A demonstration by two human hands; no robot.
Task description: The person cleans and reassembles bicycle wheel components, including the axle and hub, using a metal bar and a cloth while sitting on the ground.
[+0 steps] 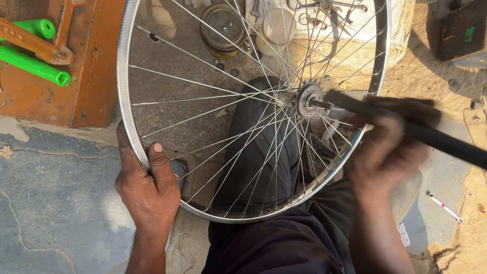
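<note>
From my head camera: my left hand (146,190) is clamped tight on the lower-left rim of the shiny silver spoked bicycle wheel (123,91), which stands across my dark-trousered knee (264,152). My right hand (386,155), blurred, is wrapped around a long black bar tool (446,138) whose tip meets the wheel's metal hub (308,99). Green plastic handles (35,66) lie on the orange frame (94,76) upper left.

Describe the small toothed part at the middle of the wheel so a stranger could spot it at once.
Start at the big silver spoked bicycle wheel held by the left hand. Follow the thin spokes inward to where they meet: the round metal toothed sprocket. Unlike the spokes, it is a thick disc, with the long black tool reaching it.
</note>
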